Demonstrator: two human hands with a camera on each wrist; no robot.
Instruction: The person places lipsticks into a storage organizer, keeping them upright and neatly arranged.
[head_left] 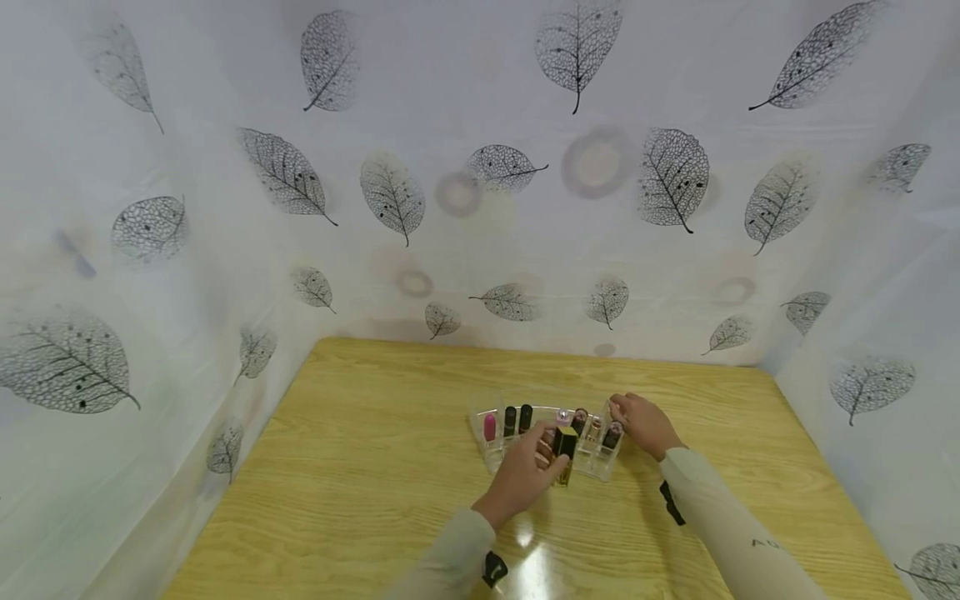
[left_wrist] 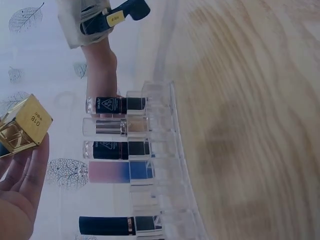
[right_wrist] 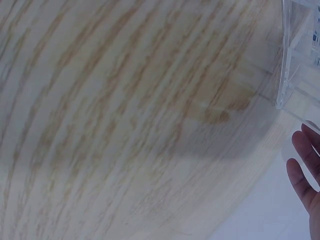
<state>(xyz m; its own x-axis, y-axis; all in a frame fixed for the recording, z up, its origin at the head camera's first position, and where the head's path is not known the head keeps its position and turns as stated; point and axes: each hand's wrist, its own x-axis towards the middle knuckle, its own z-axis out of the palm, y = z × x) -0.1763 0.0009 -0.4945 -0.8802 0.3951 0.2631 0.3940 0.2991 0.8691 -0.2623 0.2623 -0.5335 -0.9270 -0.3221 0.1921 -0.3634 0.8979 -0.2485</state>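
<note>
My left hand (head_left: 521, 468) grips a square black-and-gold lipstick (head_left: 565, 446) in front of the clear lipstick organizer (head_left: 491, 458). In the left wrist view, the gold end of this lipstick (left_wrist: 31, 125) faces the camera with a small printed label. At the organizer's right end, my right hand (head_left: 647, 423) rests its fingertips at the rear corner; the right wrist view has its fingers (right_wrist: 300, 180) fairly straight beside the clear edge. Several tubes stand in the organizer, among them a bright pink one (head_left: 489, 427), a black one (left_wrist: 105, 225) and a pink-and-blue one (left_wrist: 107, 172).
The wooden table (head_left: 360, 450) carries the organizer near its middle, toward the back. White sheeting (head_left: 480, 250) printed with dark leaves hangs behind the table and along both sides. Black straps (head_left: 495, 569) circle both sleeved wrists.
</note>
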